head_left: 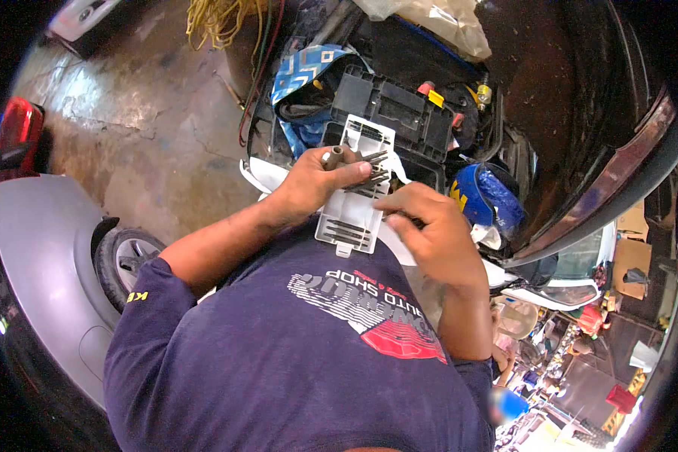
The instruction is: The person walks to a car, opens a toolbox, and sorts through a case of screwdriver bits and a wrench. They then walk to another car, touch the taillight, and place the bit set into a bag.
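A white plastic bit case [346,209] lies unfolded in front of my shirt, its two halves spread apart. Several slim dark bits [348,232] sit in rows in its near half. My left hand [320,181] is closed round a bunch of dark metal bits [376,169], thumb pressed on top, over the middle of the case. A short hollow metal cylinder [334,156] sticks up from the same hand. At the case's right edge is my right hand [433,233], slightly blurred, with bent index finger and thumb apart; I see nothing between them.
A black toolbox [388,105] lies open just beyond the case, beside a blue patterned cloth [305,71]. To the right are a blue object with yellow lettering [489,196] and dark car bodywork [580,135]. A silver car fender [49,271] stands at left, above the concrete floor [143,98].
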Motion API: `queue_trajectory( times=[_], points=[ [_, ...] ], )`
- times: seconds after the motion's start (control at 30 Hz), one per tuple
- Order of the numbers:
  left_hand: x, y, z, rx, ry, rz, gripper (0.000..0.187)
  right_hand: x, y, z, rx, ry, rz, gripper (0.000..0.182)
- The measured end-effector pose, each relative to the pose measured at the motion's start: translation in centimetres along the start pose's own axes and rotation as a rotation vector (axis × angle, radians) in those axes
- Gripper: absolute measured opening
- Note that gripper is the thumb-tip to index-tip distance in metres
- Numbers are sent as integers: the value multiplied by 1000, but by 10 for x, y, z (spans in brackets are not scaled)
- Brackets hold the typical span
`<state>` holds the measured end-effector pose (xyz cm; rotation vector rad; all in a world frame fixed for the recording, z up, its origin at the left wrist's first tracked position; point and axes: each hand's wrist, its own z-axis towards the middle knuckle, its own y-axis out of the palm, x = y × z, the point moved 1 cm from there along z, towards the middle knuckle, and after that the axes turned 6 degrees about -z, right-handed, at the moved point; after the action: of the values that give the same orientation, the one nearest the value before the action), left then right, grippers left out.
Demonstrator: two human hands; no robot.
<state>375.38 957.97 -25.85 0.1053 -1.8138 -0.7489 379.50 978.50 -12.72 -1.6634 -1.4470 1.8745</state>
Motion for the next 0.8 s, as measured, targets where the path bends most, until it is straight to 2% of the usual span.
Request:
queue_trajectory(
  times=[0.07, 0.17, 0.57, 0.8],
  points=[
    [-4, -2, 1, 1, 7, -14, 23, 9, -7, -10, 128, 100, 177, 20],
    [-9, -4, 4, 5, -15, -57, 21, 18, -7, -21, 149, 173, 247, 21],
    [-6, -3, 2, -85, -40, -167, 23, 24, 13, -27, 249, 144, 232, 30],
    [-2, -2, 0, -91, -52, -134, 24, 25, 19, -22, 317, 157, 268, 30]
  ],
)
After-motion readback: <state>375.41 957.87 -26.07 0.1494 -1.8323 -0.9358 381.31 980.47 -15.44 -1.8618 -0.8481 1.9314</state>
